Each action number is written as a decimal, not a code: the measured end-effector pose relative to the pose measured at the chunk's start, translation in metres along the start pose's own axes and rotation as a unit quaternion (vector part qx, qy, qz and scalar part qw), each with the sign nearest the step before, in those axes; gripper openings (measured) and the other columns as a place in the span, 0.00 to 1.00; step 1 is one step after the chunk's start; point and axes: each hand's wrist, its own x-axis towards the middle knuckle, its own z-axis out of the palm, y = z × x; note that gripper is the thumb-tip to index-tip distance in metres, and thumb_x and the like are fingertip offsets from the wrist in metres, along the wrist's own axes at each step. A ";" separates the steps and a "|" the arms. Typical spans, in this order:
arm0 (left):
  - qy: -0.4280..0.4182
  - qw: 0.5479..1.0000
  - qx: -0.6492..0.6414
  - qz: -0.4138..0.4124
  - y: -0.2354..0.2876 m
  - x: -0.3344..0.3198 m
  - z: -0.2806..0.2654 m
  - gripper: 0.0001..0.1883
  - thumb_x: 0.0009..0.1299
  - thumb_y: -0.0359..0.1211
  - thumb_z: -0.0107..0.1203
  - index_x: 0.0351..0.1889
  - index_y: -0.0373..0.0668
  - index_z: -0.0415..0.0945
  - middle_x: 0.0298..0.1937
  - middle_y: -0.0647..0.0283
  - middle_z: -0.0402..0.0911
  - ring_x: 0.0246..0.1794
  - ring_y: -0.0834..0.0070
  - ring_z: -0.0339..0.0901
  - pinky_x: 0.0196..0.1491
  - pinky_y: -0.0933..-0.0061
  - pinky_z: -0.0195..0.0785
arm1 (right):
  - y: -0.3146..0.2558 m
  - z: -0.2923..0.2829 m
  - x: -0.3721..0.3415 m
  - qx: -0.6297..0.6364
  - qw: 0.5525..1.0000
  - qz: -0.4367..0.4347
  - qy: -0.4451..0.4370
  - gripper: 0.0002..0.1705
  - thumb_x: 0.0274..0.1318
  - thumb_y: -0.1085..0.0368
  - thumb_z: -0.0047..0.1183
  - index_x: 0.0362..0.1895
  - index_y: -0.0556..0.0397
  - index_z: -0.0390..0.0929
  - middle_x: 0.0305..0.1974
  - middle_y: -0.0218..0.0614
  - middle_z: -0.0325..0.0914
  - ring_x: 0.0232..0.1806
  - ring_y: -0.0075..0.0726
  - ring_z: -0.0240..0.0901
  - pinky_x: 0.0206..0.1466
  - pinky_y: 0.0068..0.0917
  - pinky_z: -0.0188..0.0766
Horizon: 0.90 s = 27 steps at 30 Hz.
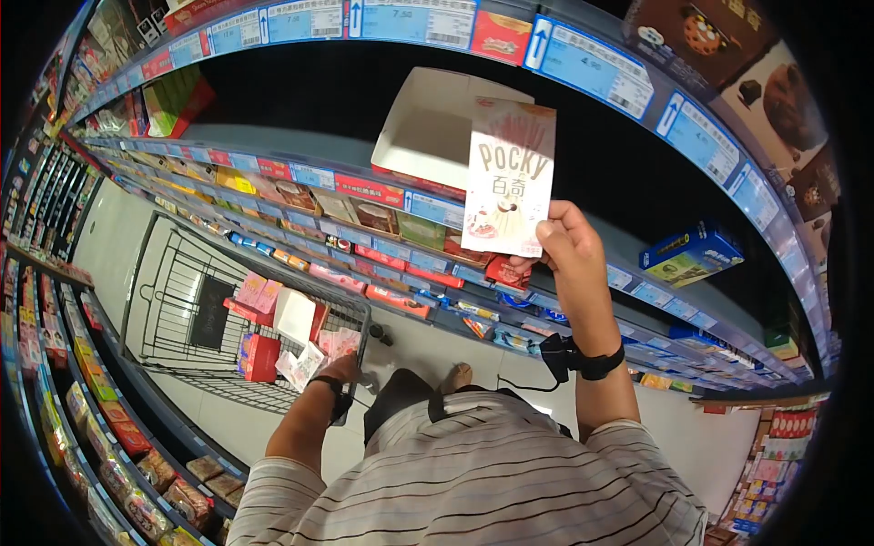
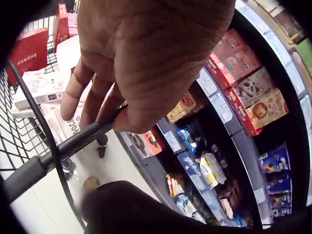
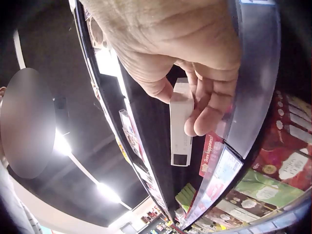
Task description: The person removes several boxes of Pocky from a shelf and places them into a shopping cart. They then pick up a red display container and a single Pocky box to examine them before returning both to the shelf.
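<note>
My right hand pinches a white and pink Pocky box by its lower right corner, thumb on the front, and holds it up before the shelf. In the right wrist view the narrow side of the box shows between thumb and fingers. Behind it on the shelf sits a white open carton. Low at the left, my left hand is on the shopping cart's handle, with the fingers curled over the bar. Inside the cart lie Pocky boxes, a red box and pink packs.
Shelves with blue price labels curve round the front and right. A blue box stands on the shelf at right. Another stocked shelf runs along the left. The cart stands on the pale aisle floor.
</note>
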 end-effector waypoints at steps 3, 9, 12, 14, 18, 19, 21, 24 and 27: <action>0.038 0.999 0.018 0.019 -0.020 0.021 -0.012 0.36 0.64 0.42 0.58 0.67 0.32 0.63 0.58 0.40 0.80 0.59 0.48 0.79 0.60 0.54 0.73 | -0.003 0.007 0.003 0.004 1.000 -0.022 0.019 0.16 0.70 0.64 0.49 0.54 0.63 0.70 0.40 0.43 0.82 0.35 0.29 0.81 0.39 0.23 0.78; -0.006 0.997 -0.075 -0.003 -0.053 0.028 -0.052 0.27 0.68 0.34 0.52 0.63 0.29 0.66 0.59 0.36 0.78 0.55 0.46 0.82 0.53 0.52 0.79 | -0.006 0.035 0.011 -0.011 0.996 -0.051 0.078 0.15 0.71 0.64 0.46 0.53 0.63 0.71 0.40 0.44 0.82 0.34 0.29 0.81 0.38 0.25 0.79; -0.040 0.987 -0.156 -0.021 -0.058 0.022 -0.067 0.26 0.69 0.34 0.52 0.62 0.29 0.66 0.58 0.38 0.79 0.49 0.48 0.85 0.38 0.58 0.86 | -0.003 0.045 0.013 0.011 0.994 -0.057 0.090 0.15 0.72 0.64 0.47 0.53 0.63 0.71 0.41 0.44 0.82 0.34 0.29 0.81 0.37 0.25 0.79; -0.035 0.987 -0.158 -0.003 -0.058 0.015 -0.076 0.25 0.69 0.34 0.52 0.62 0.29 0.65 0.57 0.39 0.79 0.47 0.50 0.85 0.32 0.61 0.86 | -0.001 0.051 0.014 0.024 0.993 -0.067 0.096 0.15 0.72 0.64 0.48 0.53 0.63 0.71 0.41 0.44 0.82 0.34 0.29 0.81 0.37 0.25 0.79; -0.045 0.981 -0.186 0.026 -0.069 0.020 -0.084 0.26 0.69 0.34 0.53 0.62 0.30 0.65 0.56 0.40 0.80 0.45 0.50 0.86 0.31 0.60 0.87 | -0.002 0.060 0.017 0.020 0.992 -0.076 0.099 0.16 0.71 0.63 0.49 0.53 0.64 0.71 0.42 0.44 0.82 0.35 0.30 0.81 0.38 0.25 0.79; -0.030 0.986 -0.160 0.022 -0.075 0.027 -0.081 0.26 0.69 0.34 0.53 0.62 0.29 0.63 0.55 0.39 0.80 0.46 0.51 0.86 0.30 0.62 0.85 | -0.004 0.062 0.019 0.015 0.992 -0.076 0.101 0.17 0.71 0.62 0.50 0.54 0.64 0.72 0.43 0.44 0.82 0.35 0.30 0.82 0.38 0.24 0.79; -0.011 0.988 -0.152 0.027 -0.082 0.031 -0.079 0.28 0.69 0.36 0.53 0.64 0.29 0.63 0.54 0.38 0.81 0.48 0.49 0.85 0.36 0.58 0.84 | -0.004 0.063 0.023 0.006 0.991 -0.078 0.107 0.18 0.71 0.62 0.51 0.55 0.64 0.72 0.43 0.44 0.82 0.36 0.31 0.82 0.38 0.24 0.79; 0.041 0.995 -0.085 0.040 -0.079 0.031 -0.077 0.30 0.69 0.40 0.53 0.64 0.29 0.64 0.54 0.36 0.81 0.53 0.46 0.82 0.48 0.53 0.79 | -0.007 0.061 0.029 -0.008 0.991 -0.080 0.106 0.19 0.71 0.61 0.52 0.55 0.65 0.72 0.43 0.44 0.82 0.36 0.31 0.82 0.38 0.24 0.79; 0.035 0.993 -0.106 0.049 -0.085 0.030 -0.083 0.31 0.69 0.44 0.54 0.63 0.30 0.66 0.55 0.34 0.80 0.57 0.43 0.79 0.59 0.50 0.72 | -0.008 0.058 0.034 -0.019 0.991 -0.085 0.105 0.20 0.71 0.60 0.52 0.56 0.65 0.72 0.43 0.44 0.82 0.37 0.31 0.82 0.37 0.23 0.79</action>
